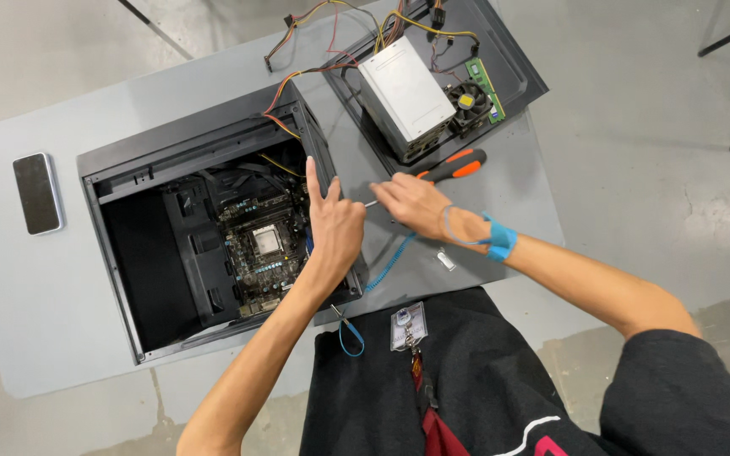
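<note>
An open black computer case (120, 169) lies on its side on a grey table, with a motherboard (259, 245) inside. My left hand (333, 224) rests on the case's right rear edge, index finger pointing up. My right hand (411, 203) grips a screwdriver with an orange and black handle (454, 165); its shaft points left toward the case's rear edge beside my left hand. A blue wrist strap (500, 241) sits on my right wrist, and its coiled blue cord (386, 266) runs down to the case.
A silver power supply (403, 93) with coloured wires lies on the removed black side panel (517, 76), beside a cooler fan (469, 101) and a green memory stick (487, 89). A phone (37, 192) lies at the table's left. A small metal piece (446, 260) lies near my right forearm.
</note>
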